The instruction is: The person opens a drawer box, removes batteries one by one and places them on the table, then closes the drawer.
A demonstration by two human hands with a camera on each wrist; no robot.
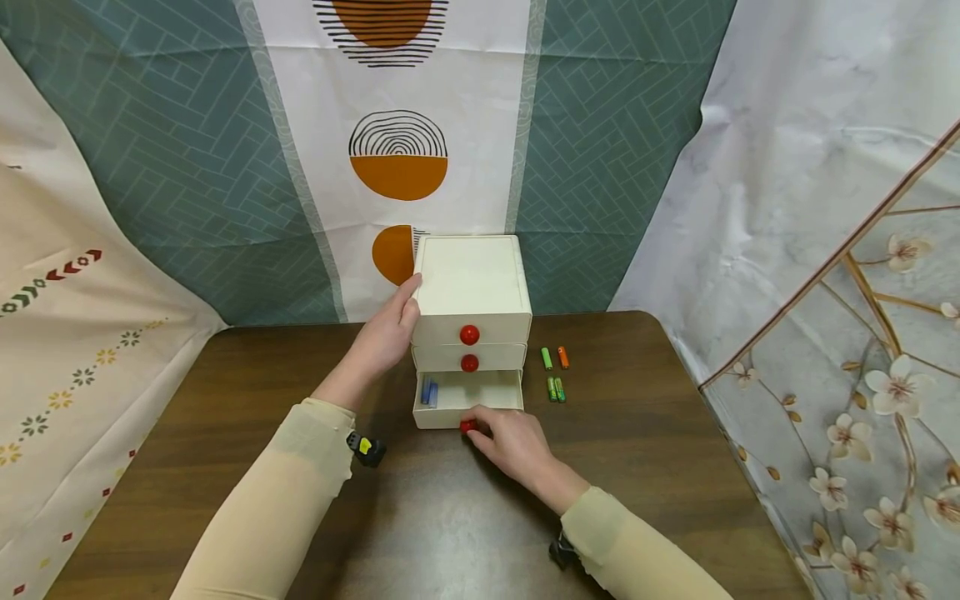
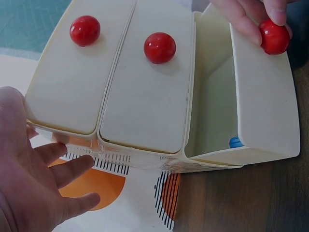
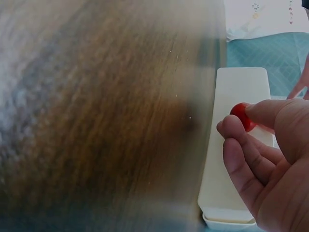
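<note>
A small cream drawer cabinet (image 1: 472,275) with three drawers stands at the back of the table. Its bottom drawer (image 1: 480,390) is pulled out, and blue batteries (image 1: 429,392) lie in its left part. My right hand (image 1: 517,446) pinches the round red knob (image 3: 243,116) of that drawer between thumb and fingers. Against the cabinet's upper left side rests my left hand (image 1: 386,337), its fingers extended along the side wall in the left wrist view. The upper drawers, with red knobs (image 2: 160,48), are closed.
To the right of the cabinet lie a light green battery (image 1: 547,358), an orange battery (image 1: 563,357) and two green batteries (image 1: 556,389) side by side. Patterned cloth (image 1: 622,167) hangs behind the brown wooden table (image 1: 637,433) and along both sides.
</note>
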